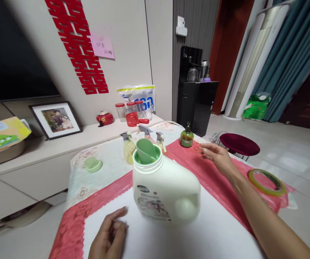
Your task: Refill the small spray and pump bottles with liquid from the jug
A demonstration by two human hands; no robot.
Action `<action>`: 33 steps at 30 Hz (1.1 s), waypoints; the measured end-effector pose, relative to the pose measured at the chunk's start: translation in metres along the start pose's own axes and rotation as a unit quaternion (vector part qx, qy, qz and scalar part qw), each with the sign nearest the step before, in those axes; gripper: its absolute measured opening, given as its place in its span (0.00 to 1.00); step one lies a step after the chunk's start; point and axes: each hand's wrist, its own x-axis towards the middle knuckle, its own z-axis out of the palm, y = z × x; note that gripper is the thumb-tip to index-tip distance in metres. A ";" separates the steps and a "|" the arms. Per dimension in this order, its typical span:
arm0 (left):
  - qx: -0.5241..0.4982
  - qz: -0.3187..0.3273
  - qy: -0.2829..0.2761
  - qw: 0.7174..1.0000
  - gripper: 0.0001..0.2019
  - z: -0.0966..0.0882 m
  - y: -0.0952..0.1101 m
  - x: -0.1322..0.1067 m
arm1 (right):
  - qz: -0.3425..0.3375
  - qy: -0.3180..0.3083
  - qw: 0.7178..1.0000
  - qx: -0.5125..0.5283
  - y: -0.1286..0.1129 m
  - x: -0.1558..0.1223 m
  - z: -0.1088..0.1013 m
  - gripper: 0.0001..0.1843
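A large white detergent jug point(165, 187) stands uncapped in the middle of the table, with a green spout insert point(146, 151) in its mouth. Its green cap point(93, 164) lies on the cloth to the left. My left hand point(108, 237) rests on the white sheet beside the jug's base, fingers loosely curled and holding nothing. My right hand point(217, 156) reaches out flat over the red cloth with fingers stretched, near a small round green bottle point(186, 137). Behind the jug stand three spray bottles point(129, 147).
A roll of green tape point(265, 181) lies at the table's right edge. A dark red stool point(239, 144) stands beyond. The sideboard point(49, 147) behind holds a framed photo point(56, 119), red pot point(104, 118), jars point(129, 109) and a plastic pack.
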 end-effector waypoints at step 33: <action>0.078 0.060 -0.064 0.993 0.17 -0.011 0.112 0.095 | -0.032 -0.100 0.988 -0.109 0.010 -0.106 0.066 0.29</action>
